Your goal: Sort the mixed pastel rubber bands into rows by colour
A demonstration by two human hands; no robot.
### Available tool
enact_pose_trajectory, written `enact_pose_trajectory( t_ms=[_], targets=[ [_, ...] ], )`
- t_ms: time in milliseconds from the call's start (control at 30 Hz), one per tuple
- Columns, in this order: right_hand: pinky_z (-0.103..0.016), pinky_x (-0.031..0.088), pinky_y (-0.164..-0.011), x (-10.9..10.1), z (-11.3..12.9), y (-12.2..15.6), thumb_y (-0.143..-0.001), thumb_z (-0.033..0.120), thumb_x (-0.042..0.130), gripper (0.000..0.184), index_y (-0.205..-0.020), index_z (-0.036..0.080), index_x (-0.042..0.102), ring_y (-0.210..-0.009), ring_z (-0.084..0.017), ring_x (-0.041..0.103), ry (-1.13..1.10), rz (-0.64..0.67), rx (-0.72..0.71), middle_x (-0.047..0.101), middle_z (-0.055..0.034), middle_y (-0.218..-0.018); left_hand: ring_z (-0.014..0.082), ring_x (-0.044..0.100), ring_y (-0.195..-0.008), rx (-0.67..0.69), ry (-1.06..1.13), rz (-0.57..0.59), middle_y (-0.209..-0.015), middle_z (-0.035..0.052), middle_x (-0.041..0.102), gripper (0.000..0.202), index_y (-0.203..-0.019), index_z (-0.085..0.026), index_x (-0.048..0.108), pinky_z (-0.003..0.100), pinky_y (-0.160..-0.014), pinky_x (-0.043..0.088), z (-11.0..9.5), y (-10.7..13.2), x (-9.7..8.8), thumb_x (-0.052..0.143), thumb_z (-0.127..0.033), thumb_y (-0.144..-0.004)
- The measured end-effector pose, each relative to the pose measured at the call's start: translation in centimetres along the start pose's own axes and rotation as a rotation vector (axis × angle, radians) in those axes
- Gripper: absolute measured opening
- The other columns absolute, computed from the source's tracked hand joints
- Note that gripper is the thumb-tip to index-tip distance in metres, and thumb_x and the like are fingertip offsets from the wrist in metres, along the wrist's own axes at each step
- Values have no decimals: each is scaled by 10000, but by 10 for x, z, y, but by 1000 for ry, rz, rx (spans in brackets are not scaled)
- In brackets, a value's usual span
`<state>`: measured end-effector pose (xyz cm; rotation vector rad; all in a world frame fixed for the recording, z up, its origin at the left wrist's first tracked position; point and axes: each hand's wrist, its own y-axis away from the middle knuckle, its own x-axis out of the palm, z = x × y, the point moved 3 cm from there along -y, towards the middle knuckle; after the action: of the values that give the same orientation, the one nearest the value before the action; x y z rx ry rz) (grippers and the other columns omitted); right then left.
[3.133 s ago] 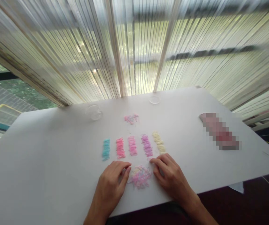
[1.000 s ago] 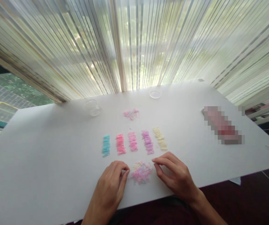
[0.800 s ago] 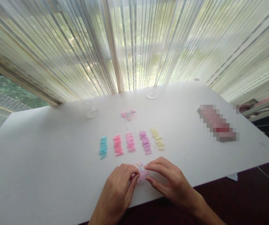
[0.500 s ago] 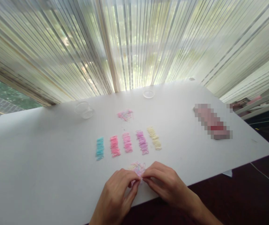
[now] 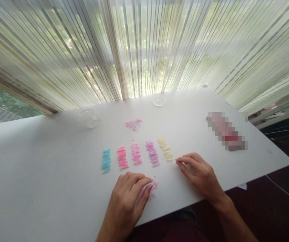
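My left hand (image 5: 131, 195) is closed in a pinch at a mixed pile of small pastel loops (image 5: 154, 192), which look like little elastic bands. It hides part of that pile, and what its fingertips hold I cannot make out. My right hand (image 5: 196, 171) pinches thumb and fingers together just right of the lower end of the yellow row of loops (image 5: 165, 149); anything in its tips is too small to tell. Left of the yellow row lie a purple row (image 5: 152, 154), a light pink row (image 5: 136, 154), a coral pink row (image 5: 122, 158) and a turquoise row (image 5: 106, 161).
Farther back lies another small pile of mixed loops (image 5: 134, 124). A clear container (image 5: 89, 118) stands at the back left, and a clear round lid (image 5: 159, 101) near the back edge. A blurred pinkish object (image 5: 226, 131) rests on the white table (image 5: 46, 174) at the right.
My right hand has left the near pile and moved right and away from me, to beside the yellow row. My left hand stays at the pile, a little farther forward.
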<state>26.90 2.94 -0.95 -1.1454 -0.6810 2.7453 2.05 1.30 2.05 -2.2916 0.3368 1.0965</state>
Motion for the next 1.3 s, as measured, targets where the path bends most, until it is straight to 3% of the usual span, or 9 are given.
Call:
enact_pose_trajectory(
  t_ms=[267, 633, 1067, 1300],
  targets=[
    [-334, 607, -786, 10, -10, -12, -986, 213, 618, 130, -1040, 240, 733, -860, -201, 682, -11, 62, -5, 673, -50, -928, 231, 657, -908, 39, -91, 115, -1013, 50, 738, 142, -1077, -205, 648, 404, -801, 448, -20, -22, 28, 517, -193, -1025],
    [-336, 601, -778, 7, 6, -3, -976, 139, 565, 197, -1073, 235, 707, -863, -206, 680, -47, 24, -23, 680, -49, -914, 257, 660, -1018, 35, -179, 239, -1131, 80, 718, 141, -1105, -188, 629, 431, -867, 473, -18, -25, 36, 521, -196, -1015],
    [-323, 579, -787, 23, 14, 7, -980, 109, 561, 195, -1089, 224, 675, -873, -196, 667, -92, 93, -48, 665, -47, -931, 265, 637, -1105, 0, -195, 214, -1217, 76, 705, 180, -1171, -191, 608, 454, -944, 457, -16, -24, 41, 562, -194, -996],
    [-326, 576, -779, 23, 15, 9, -973, 90, 559, 206, -1094, 215, 670, -873, -198, 664, -74, 102, -69, 656, -50, -930, 252, 640, -1046, 39, -91, 114, -1146, 76, 707, 165, -1141, -185, 627, 417, -888, 474, -17, -15, 23, 540, -150, -1005]
  ],
)
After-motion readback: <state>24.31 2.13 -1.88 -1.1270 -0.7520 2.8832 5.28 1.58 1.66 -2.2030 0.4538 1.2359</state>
